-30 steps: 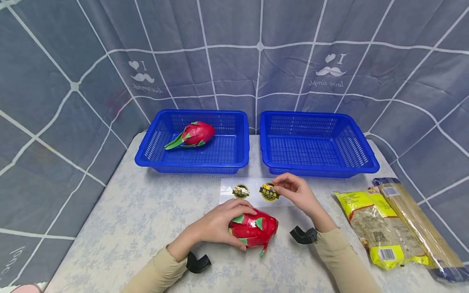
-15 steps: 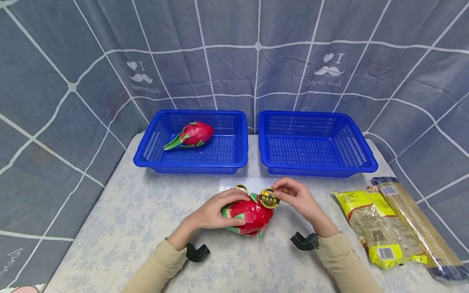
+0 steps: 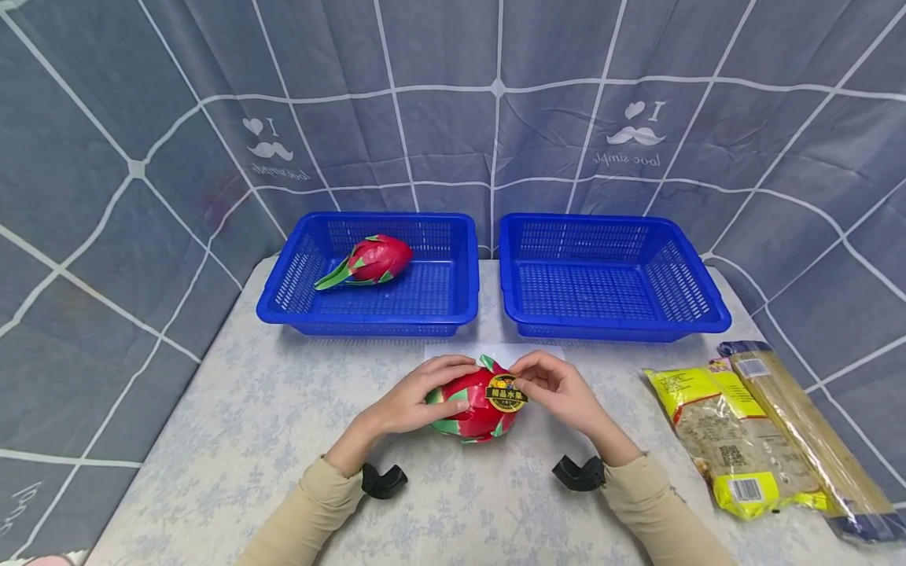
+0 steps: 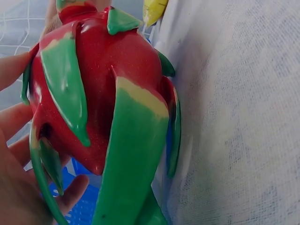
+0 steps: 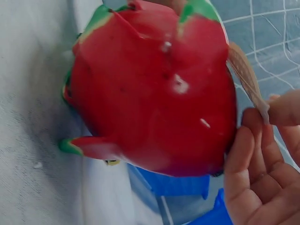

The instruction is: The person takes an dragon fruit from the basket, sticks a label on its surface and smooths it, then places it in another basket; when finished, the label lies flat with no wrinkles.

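Observation:
A red dragon fruit (image 3: 476, 409) with green scales sits low over the table in front of me. My left hand (image 3: 418, 397) grips it from the left, thumb in front and fingers over the far side. On its right, my right hand (image 3: 555, 389) pinches the edge of a round black-and-gold sticker (image 3: 504, 393) between thumb and fingers. In the right wrist view the sticker's pale back (image 5: 248, 77) stands at the fruit's surface, its outer end in the pinch. Behind the fruit lies a white sheet (image 3: 538, 350), mostly covered from view.
A second dragon fruit (image 3: 382, 259) lies in the left blue basket (image 3: 368, 318). To its right stands another blue basket (image 3: 616, 324). A yellow-labelled bag (image 3: 736, 448) and a long clear pack (image 3: 814, 440) lie at the table's right.
The dragon fruit was lifted and moved away from me, over the white sheet. My right hand has brought the sticker from the sheet leftward onto the fruit's right side.

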The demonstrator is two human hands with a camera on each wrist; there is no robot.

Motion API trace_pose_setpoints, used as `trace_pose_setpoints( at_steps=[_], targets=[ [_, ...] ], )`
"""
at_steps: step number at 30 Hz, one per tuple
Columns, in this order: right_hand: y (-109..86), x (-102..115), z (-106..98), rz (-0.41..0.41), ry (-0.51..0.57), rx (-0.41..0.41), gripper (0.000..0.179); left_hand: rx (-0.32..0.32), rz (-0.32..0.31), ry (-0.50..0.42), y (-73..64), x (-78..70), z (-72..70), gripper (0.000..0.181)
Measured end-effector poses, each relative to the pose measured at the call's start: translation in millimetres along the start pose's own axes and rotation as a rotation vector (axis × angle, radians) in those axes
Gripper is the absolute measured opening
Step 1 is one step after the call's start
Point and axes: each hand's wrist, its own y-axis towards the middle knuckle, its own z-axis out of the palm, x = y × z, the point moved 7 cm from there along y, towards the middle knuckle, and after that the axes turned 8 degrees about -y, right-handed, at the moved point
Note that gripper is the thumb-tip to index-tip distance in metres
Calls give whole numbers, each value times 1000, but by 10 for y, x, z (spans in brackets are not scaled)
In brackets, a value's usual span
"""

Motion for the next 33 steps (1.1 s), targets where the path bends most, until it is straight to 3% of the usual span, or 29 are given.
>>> trace_pose_setpoints(
  at_steps=[4, 11, 16, 19, 23, 27, 33],
  targets=[
    [-3, 28, 17, -43, -69, -54, 15, -7, 21, 5, 8, -20, 0, 47],
    [-13, 197, 50, -102, -197, -144, 21, -6, 2, 9, 4, -27, 2, 48],
    [-3, 437, 72, -103, -251, -195, 22, -11, 1, 8, 4, -29, 3, 48],
    [-6, 431, 83, -92, -268, -213, 22, -23, 11, 4, 8, -42, 4, 47],
    [-15, 331, 132, -26, -278, -177, 17, -81, 8, -47, 7, -81, 20, 33],
    [-37, 83, 220, 48, -160, -98, 13, -165, 22, -78, 17, -173, 74, 20],
    [-56, -195, 275, 67, -61, -75, 11, -344, 17, 8, 75, -272, 122, 11]
  ],
)
